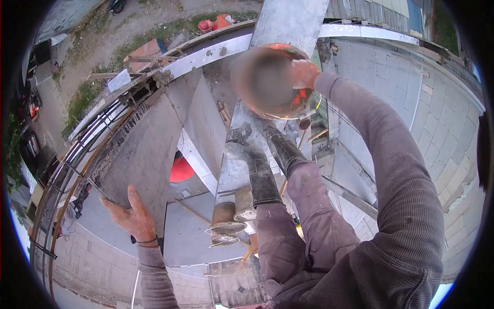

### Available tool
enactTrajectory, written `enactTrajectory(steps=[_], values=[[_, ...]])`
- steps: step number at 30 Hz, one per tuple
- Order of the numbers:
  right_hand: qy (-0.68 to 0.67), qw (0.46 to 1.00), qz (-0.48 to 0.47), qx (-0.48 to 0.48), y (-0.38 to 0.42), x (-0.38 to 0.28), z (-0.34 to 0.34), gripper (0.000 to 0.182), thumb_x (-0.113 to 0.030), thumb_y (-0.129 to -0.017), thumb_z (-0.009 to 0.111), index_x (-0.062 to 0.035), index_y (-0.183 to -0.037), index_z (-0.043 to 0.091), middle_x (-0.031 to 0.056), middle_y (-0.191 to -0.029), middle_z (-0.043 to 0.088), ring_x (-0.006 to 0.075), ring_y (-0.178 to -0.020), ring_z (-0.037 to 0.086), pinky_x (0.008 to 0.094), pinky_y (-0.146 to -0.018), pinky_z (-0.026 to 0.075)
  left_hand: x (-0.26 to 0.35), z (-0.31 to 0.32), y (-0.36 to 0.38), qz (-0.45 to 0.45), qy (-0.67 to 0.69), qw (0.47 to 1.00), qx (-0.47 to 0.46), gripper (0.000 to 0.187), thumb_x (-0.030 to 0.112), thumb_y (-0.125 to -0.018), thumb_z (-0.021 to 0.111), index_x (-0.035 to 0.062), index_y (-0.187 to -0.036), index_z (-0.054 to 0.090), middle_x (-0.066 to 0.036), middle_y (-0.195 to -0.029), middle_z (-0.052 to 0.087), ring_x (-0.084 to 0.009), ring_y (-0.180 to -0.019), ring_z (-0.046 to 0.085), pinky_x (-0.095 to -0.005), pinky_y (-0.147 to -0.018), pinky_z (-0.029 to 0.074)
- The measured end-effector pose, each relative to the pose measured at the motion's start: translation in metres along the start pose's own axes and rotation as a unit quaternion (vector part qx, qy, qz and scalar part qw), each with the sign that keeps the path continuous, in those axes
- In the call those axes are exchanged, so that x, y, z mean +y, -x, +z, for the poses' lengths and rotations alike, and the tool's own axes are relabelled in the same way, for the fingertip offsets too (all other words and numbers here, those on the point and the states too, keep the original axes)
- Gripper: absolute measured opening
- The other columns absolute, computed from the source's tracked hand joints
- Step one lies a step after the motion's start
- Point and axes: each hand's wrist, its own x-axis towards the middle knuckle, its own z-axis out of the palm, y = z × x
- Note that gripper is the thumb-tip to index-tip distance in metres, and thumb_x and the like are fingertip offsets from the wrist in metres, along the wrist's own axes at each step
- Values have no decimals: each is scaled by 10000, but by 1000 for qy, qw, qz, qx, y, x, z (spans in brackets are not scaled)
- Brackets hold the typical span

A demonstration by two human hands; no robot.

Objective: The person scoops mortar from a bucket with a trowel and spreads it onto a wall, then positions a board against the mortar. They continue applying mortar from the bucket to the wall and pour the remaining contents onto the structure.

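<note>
My right hand [305, 74] is closed on the rim of an orange bucket [297, 104], and the arm reaches out ahead of me. The bucket's mouth faces the camera; its inside is a grey blur, so the contents are hidden. Below the bucket, my dark, dirt-smeared boots stand on a grey plank [234, 170]. On the left, my left hand [129, 215] has its fingers spread and holds nothing. It overlaps the lower end of a grey concrete surface [139, 149], close to thin steel bars [72, 170].
The plank runs on past a white beam [206, 56] at the far edge. Beneath me, a lower floor holds dusty cylindrical containers [224, 213] and a red round object [181, 169]. Block walls [401, 87] stand to the right. Red bags [216, 23] lie on the ground outside.
</note>
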Motion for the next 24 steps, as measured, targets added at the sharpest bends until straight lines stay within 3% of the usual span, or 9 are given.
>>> enactTrajectory(steps=[5,7,8,10,12,14,18,21,24], values=[[-38,998,36,-40,4,-5,38,284,-265,-842,578,-46,-873,756,191,-1004,744,353,-1013,716,466,-921,562,1,0,2,21,-1,1000,5,619,192,-972,662,-105,-1435,379,-279,-1320,568,-344,-1189,574,-438,-1056,426],[-103,987,117,41,3,-20,71,297,-277,-872,559,-52,-847,752,180,-995,741,348,-993,713,485,-896,558,5,3,1,23,1,1000,10,633,190,-969,663,-109,-1442,368,-280,-1323,567,-346,-1191,573,-441,-1057,425],[-104,987,113,43,6,-25,81,297,-277,-872,559,-52,-847,752,180,-995,741,348,-993,713,485,-896,558,5,0,2,25,0,1000,9,647,189,-966,664,-113,-1449,357,-282,-1326,566,-348,-1193,573,-444,-1058,424],[-15,1000,-26,-5,11,-18,99,300,-275,-905,534,-81,-898,762,158,-984,732,339,-969,707,481,-878,549,0,-1,3,10,5,1000,12,657,188,-962,668,-117,-1452,353,-284,-1333,561,-348,-1201,568,-443,-1062,420],[-13,999,-43,2,13,-8,112,248,-265,-912,548,-110,-914,742,120,-901,701,330,-906,697,469,-850,541,-1,-1,4,-5,13,1000,7,668,188,-959,672,-121,-1454,348,-285,-1340,557,-348,-1210,562,-441,-1067,416],[26,982,-168,83,18,-1,118,183,-250,-905,563,-125,-883,695,89,-836,655,328,-852,681,462,-809,541,0,-1,3,26,-47,998,21,650,175,-976,674,-129,-1465,372,-250,-1395,540,-288,-1240,547,-392,-1077,423],[-52,974,-173,135,44,-1,104,135,-231,-880,589,-118,-827,639,67,-796,617,334,-814,665,468,-720,542,-6,-1,4,3,15,1000,8,652,177,-977,675,-133,-1463,371,-252,-1396,538,-296,-1242,546,-391,-1084,419],[-131,968,-151,154,59,6,104,161,-227,-880,614,-82,-810,627,114,-801,644,371,-791,664,490,-669,526,-5,-1,3,23,-14,1000,11,644,166,-977,675,-129,-1464,373,-248,-1393,540,-293,-1246,544,-388,-1083,422],[-233,960,-115,108,72,5,95,245,-272,-883,637,-38,-813,632,181,-796,653,415,-773,652,507,-673,509,-4,1,2,25,-17,999,32,695,201,-949,687,-146,-1443,344,-285,-1275,596,-339,-1162,590,-431,-1037,447]])
